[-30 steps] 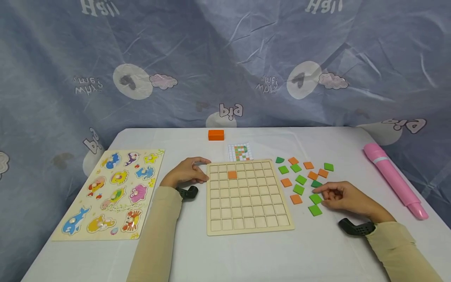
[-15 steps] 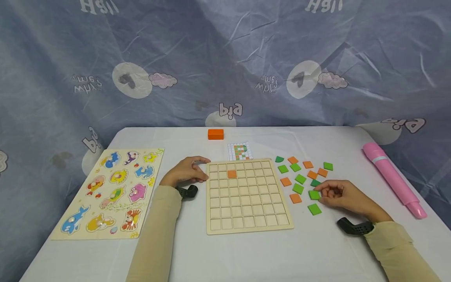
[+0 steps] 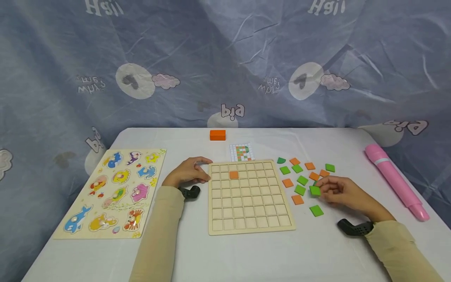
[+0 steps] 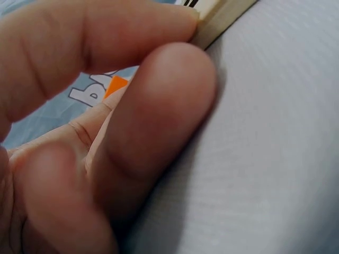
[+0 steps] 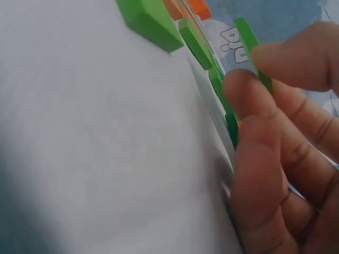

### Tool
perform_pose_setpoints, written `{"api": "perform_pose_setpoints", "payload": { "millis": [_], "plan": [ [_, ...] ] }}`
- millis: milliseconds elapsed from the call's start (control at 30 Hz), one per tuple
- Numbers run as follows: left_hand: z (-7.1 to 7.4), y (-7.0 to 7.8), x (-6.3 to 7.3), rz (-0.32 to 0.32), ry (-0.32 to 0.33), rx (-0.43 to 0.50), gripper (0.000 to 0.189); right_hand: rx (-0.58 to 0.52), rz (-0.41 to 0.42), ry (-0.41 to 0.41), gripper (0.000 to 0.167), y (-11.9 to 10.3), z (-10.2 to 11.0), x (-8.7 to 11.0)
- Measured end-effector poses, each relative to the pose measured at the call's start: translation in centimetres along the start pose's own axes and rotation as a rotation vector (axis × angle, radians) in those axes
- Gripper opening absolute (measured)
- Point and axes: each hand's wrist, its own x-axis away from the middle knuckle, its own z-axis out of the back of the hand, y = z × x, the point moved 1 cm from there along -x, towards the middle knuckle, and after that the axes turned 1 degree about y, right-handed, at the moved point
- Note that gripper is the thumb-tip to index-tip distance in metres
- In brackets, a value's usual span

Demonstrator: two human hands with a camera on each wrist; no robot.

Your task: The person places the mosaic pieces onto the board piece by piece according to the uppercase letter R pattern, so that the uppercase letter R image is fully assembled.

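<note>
Lifted since earlier, a green tile [image 3: 315,191] is pinched in my right hand [image 3: 342,192], right of the grid board [image 3: 247,201] holding one orange tile [image 3: 234,175].

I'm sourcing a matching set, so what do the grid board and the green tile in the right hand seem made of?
Grid board: probably wood or plywood with a matt, natural-looking finish, judging by its pale tan colour.
Held green tile: painted wood or plastic, unclear which; even colour, smooth-looking face.

Flat tiles [image 3: 297,199] lie between right grip [image 3: 343,193] and board [image 3: 252,201], with room above.
</note>
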Motion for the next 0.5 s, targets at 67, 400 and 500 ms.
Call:
{"api": "perform_pose_setpoints", "payload": {
  "millis": [67, 400, 500],
  "plan": [
    [0.0, 0.0, 0.1, 0.003, 0.006, -0.001, 0.069, -0.008, -0.013, -0.004, 0.021, -0.3, -0.1, -0.4],
    [0.0, 0.2, 0.1, 0.003, -0.006, 0.018, 0.069, 0.008, -0.067, -0.031, 0.028, -1.7, -1.1, -2.6],
    [0.0, 0.2, 0.2, 0.000, -0.008, 0.015, 0.069, 0.014, -0.088, -0.039, 0.029, -2.4, -1.6, -3.5]
  ]
}}
